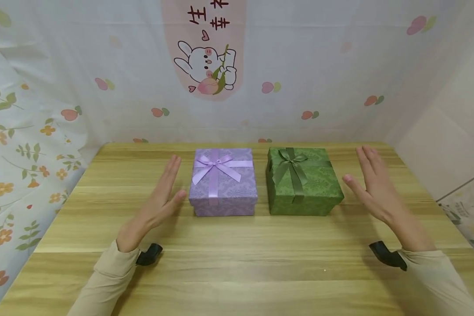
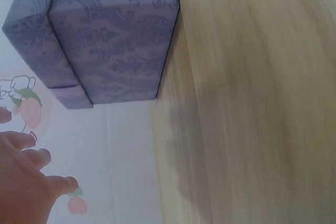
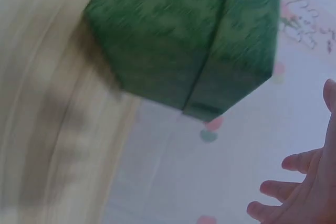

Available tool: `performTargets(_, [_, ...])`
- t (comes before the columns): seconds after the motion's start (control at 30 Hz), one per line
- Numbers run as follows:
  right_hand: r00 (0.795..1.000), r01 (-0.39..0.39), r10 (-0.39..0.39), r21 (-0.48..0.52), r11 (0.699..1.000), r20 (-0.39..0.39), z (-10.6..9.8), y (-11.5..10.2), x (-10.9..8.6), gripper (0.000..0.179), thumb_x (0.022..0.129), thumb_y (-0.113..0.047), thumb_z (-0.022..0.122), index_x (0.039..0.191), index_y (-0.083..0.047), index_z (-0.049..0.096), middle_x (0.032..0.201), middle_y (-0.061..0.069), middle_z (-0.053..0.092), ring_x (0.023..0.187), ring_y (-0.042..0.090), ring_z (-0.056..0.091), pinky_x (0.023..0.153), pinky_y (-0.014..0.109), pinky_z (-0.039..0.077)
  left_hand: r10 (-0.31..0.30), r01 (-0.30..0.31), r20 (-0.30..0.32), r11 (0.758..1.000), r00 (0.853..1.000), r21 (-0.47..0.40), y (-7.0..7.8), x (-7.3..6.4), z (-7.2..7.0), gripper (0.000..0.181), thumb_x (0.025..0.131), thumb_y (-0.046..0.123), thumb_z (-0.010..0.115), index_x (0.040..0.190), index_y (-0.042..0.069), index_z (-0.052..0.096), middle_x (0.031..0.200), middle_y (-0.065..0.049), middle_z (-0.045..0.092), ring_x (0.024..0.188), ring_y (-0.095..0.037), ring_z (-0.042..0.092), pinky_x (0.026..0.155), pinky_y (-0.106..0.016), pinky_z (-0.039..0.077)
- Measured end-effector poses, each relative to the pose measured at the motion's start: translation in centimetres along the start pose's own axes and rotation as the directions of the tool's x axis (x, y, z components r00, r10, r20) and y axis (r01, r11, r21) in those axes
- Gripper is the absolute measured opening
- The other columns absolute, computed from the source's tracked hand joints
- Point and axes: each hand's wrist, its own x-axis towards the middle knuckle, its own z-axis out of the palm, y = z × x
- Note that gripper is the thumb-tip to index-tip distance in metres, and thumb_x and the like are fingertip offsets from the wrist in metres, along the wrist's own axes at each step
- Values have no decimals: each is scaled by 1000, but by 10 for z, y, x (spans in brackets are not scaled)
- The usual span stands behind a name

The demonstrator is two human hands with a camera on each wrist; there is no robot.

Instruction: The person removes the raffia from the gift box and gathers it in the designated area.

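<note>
Purple gift box [image 1: 223, 188] and green gift box [image 1: 312, 186] sit side by side on the wood-grain table [image 1: 221, 263] in the head view, bows [image 1: 216, 164] on top. Left hand [image 1: 156, 202] is just beside the purple one, right hand [image 1: 375, 193] near the green, hands well apart, fingers straight. Left wrist cam: fingers clear of the box's patterned side. Right wrist cam: same deal, blurrier green box.
</note>
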Motion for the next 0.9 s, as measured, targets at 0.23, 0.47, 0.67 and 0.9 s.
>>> performTargets(0.23, [999,37,-37,55,998,-1,7,-27,5,67,98,-27,47,150,-9,9,154,13,4,140,29,-4,108,55,-1,-17,17,-7,999,1000,-34,5,3,6,78,92,63,31,151,23,-2,155,-1,-7,140,-23,-4,108,-55,3])
performTargets(0.47, [993,117,-113,140,983,-36,18,-62,10,67,97,-29,48,151,-14,11,154,10,7,140,29,3,108,54,4,-47,47,3,997,999,-62,8,6,12,84,91,63,37,150,21,-5,154,-1,-9,140,-22,-5,108,-54,3])
performTargets(0.67, [981,195,-188,215,957,-51,31,-94,14,66,98,-34,46,151,-17,11,154,6,11,140,26,9,109,50,11,-26,26,-6,996,1000,-83,9,9,20,92,86,69,41,150,20,-4,155,-3,-8,140,-22,-4,108,-54,3])
performTargets(0.9, [982,165,-186,342,925,30,63,-130,13,65,98,-38,43,151,-22,9,155,-1,10,140,23,11,104,58,17,-17,16,-18,996,1000,-84,9,13,30,95,84,68,46,150,21,-4,155,-2,-9,140,-25,-5,107,-57,5])
